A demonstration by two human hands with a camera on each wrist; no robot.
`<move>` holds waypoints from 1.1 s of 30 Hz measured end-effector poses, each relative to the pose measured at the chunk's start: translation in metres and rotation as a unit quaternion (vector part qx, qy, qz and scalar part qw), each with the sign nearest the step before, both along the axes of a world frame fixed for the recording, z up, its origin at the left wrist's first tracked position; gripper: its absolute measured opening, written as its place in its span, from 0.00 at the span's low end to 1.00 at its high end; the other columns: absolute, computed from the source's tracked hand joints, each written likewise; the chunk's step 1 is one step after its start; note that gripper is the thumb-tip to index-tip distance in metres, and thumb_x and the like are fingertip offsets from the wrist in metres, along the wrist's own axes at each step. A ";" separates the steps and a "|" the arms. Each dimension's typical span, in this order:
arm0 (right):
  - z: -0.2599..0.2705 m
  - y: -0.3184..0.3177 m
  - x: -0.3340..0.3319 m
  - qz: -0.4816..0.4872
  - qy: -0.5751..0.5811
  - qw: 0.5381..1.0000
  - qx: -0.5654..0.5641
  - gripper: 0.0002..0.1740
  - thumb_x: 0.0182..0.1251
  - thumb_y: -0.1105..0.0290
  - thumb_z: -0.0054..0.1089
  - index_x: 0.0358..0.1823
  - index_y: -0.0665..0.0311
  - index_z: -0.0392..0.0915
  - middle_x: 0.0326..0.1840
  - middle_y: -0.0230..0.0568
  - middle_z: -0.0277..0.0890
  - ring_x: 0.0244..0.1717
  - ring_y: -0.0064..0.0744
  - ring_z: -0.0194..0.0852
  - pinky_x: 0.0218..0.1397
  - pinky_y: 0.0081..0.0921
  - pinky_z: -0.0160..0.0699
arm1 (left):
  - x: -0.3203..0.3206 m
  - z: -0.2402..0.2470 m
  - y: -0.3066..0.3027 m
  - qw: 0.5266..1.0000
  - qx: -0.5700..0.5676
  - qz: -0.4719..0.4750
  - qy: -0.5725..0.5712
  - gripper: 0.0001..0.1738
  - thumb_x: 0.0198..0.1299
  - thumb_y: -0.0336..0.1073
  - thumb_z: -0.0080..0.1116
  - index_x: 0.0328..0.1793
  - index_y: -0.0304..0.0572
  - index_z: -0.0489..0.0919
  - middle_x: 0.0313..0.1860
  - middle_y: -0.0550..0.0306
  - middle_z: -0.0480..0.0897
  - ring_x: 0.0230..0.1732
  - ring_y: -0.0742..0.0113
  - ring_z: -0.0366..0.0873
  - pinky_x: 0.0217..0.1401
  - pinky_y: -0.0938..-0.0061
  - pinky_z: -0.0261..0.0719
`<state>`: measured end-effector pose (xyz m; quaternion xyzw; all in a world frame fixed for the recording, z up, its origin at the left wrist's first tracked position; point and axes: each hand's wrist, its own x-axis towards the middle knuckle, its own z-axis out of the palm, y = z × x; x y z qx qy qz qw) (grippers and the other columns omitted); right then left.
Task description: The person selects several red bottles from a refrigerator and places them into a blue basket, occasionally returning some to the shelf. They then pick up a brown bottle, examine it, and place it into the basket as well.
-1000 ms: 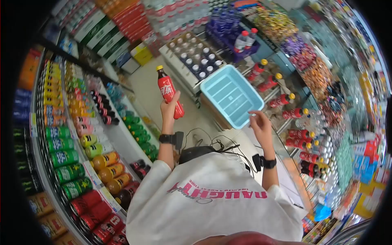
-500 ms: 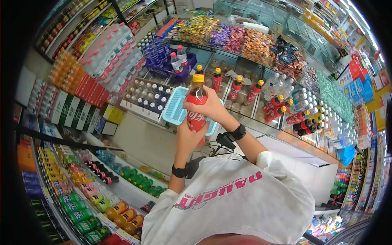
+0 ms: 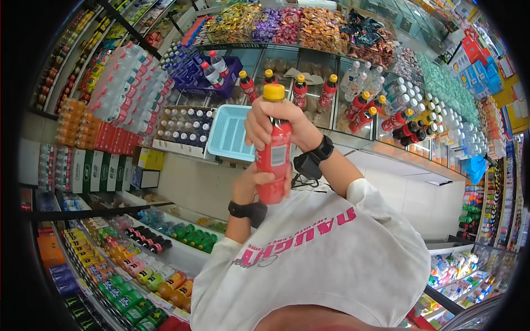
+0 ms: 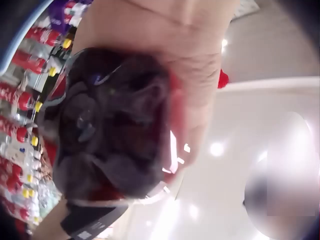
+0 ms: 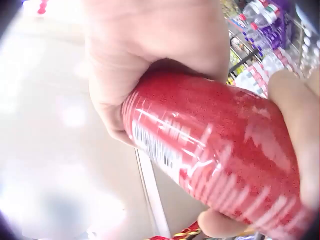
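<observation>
A red-labelled cola bottle (image 3: 274,160) with a yellow cap (image 3: 274,91) stands upright in front of my chest, held in both hands. My right hand (image 3: 284,120) wraps round its upper part, just below the cap. Lower down, my left hand (image 3: 248,185) grips the body near the base, with the thumb across the front. The left wrist view looks onto the dark bottle base (image 4: 112,125), which covers most of that hand's fingers. In the right wrist view a barcode (image 5: 155,145) shows on the label between the two hands.
Behind the bottle is a light-blue plastic basket (image 3: 229,132), next to a carton of small bottles (image 3: 182,126). More cola bottles (image 3: 327,91) stand on the glass counter, with a purple crate (image 3: 227,83) beyond. Drink shelves (image 3: 118,262) line the left side.
The left hand brought the bottle in from the left. The right hand came over from the basket to the bottle, and now its fingers are wrapped round it higher up. The view has turned.
</observation>
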<state>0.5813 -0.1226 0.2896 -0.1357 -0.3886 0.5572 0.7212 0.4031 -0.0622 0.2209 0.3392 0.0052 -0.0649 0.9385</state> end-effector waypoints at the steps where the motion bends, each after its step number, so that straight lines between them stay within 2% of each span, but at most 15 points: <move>1: 0.009 -0.005 0.002 -0.043 -0.038 0.998 -0.013 0.20 0.79 0.61 0.56 0.26 0.63 0.74 0.22 0.43 0.78 0.29 0.39 0.82 0.47 0.41 0.85 | 0.003 0.000 0.001 0.996 0.076 0.053 0.003 0.33 0.54 0.44 0.78 0.59 0.31 0.76 0.42 0.48 0.86 0.39 0.58 0.88 0.44 0.67 0.87; 3: 0.017 -0.014 0.005 -0.127 -0.112 0.985 -0.044 0.21 0.80 0.61 0.56 0.26 0.64 0.74 0.23 0.43 0.78 0.29 0.38 0.82 0.47 0.41 0.85 | 0.008 0.004 0.001 0.962 0.223 0.159 0.008 0.35 0.52 0.43 0.80 0.60 0.31 0.76 0.43 0.49 0.86 0.43 0.58 0.88 0.47 0.66 0.87; 4: 0.017 -0.017 0.008 -0.193 -0.120 0.972 -0.059 0.19 0.80 0.62 0.59 0.29 0.64 0.76 0.24 0.41 0.79 0.31 0.35 0.83 0.47 0.40 0.85 | 0.015 0.009 -0.002 0.921 0.280 0.269 0.006 0.36 0.50 0.42 0.82 0.60 0.31 0.75 0.44 0.47 0.87 0.44 0.51 0.89 0.49 0.61 0.86; 5: 0.018 -0.017 0.009 -0.249 -0.108 0.959 -0.084 0.18 0.79 0.62 0.61 0.30 0.65 0.76 0.25 0.40 0.80 0.31 0.34 0.84 0.47 0.39 0.86 | 0.018 0.018 -0.004 0.856 0.435 0.276 0.034 0.37 0.50 0.42 0.82 0.61 0.31 0.75 0.47 0.45 0.87 0.47 0.53 0.89 0.51 0.61 0.86; 6: 0.018 -0.014 0.008 -0.302 -0.094 0.942 -0.110 0.17 0.78 0.63 0.63 0.30 0.65 0.77 0.26 0.40 0.80 0.32 0.33 0.84 0.47 0.38 0.86 | 0.020 0.030 -0.007 0.767 0.577 0.273 0.061 0.38 0.50 0.42 0.83 0.62 0.30 0.75 0.49 0.43 0.87 0.49 0.55 0.88 0.53 0.60 0.85; 7: 0.018 -0.012 0.007 -0.355 -0.080 0.922 -0.135 0.16 0.77 0.63 0.65 0.31 0.65 0.77 0.27 0.39 0.81 0.32 0.31 0.84 0.47 0.37 0.86 | 0.024 0.036 -0.009 0.656 0.703 0.263 0.085 0.40 0.50 0.42 0.83 0.63 0.29 0.74 0.52 0.41 0.87 0.52 0.56 0.88 0.54 0.60 0.85; 8: 0.015 -0.012 0.006 -0.349 -0.051 0.924 -0.146 0.14 0.75 0.65 0.68 0.33 0.65 0.78 0.30 0.38 0.83 0.33 0.29 0.84 0.47 0.33 0.85 | 0.031 0.026 -0.011 0.660 0.685 0.296 0.081 0.36 0.51 0.37 0.82 0.61 0.27 0.75 0.51 0.40 0.87 0.50 0.59 0.88 0.53 0.61 0.84; 11: 0.007 -0.012 0.008 -0.368 -0.109 0.910 -0.158 0.13 0.75 0.65 0.66 0.34 0.66 0.79 0.31 0.39 0.84 0.34 0.29 0.84 0.46 0.31 0.84 | 0.035 0.015 -0.011 0.684 0.654 0.318 0.059 0.29 0.53 0.39 0.78 0.53 0.30 0.76 0.42 0.37 0.86 0.44 0.39 0.87 0.47 0.55 0.83; 17: 0.004 -0.017 0.013 -0.336 -0.088 0.923 -0.167 0.13 0.74 0.65 0.66 0.33 0.66 0.81 0.31 0.39 0.84 0.35 0.26 0.83 0.45 0.28 0.82 | 0.038 0.016 -0.021 0.711 0.625 0.316 0.055 0.25 0.53 0.35 0.76 0.50 0.29 0.76 0.40 0.36 0.86 0.41 0.39 0.88 0.47 0.58 0.83; 20: -0.001 -0.017 0.017 -0.337 -0.085 0.924 -0.161 0.12 0.74 0.66 0.66 0.33 0.66 0.81 0.31 0.39 0.84 0.35 0.26 0.83 0.45 0.28 0.82 | 0.040 0.013 -0.020 0.709 0.628 0.317 0.044 0.24 0.53 0.35 0.76 0.50 0.29 0.76 0.40 0.36 0.86 0.41 0.41 0.88 0.46 0.59 0.84; 26: 0.001 -0.019 0.020 -0.342 -0.071 0.924 -0.153 0.11 0.74 0.67 0.66 0.33 0.66 0.81 0.31 0.39 0.84 0.35 0.26 0.83 0.44 0.27 0.82 | 0.044 0.011 -0.020 0.705 0.638 0.307 0.046 0.25 0.53 0.35 0.76 0.51 0.29 0.76 0.41 0.37 0.87 0.42 0.43 0.89 0.47 0.58 0.83; 30: -0.001 -0.018 0.023 -0.353 -0.078 0.920 -0.153 0.12 0.73 0.64 0.66 0.35 0.67 0.80 0.30 0.40 0.86 0.32 0.24 0.83 0.41 0.27 0.81 | 0.047 0.014 -0.021 0.726 0.619 0.296 0.048 0.26 0.52 0.34 0.75 0.52 0.29 0.76 0.42 0.37 0.87 0.43 0.45 0.89 0.49 0.58 0.83; 33: 0.003 -0.023 0.025 -0.354 -0.079 0.917 -0.167 0.12 0.74 0.66 0.66 0.33 0.65 0.81 0.31 0.38 0.84 0.33 0.25 0.84 0.44 0.27 0.82 | 0.049 0.015 -0.020 0.739 0.612 0.275 0.054 0.27 0.52 0.34 0.76 0.54 0.29 0.76 0.43 0.37 0.87 0.43 0.47 0.89 0.50 0.59 0.83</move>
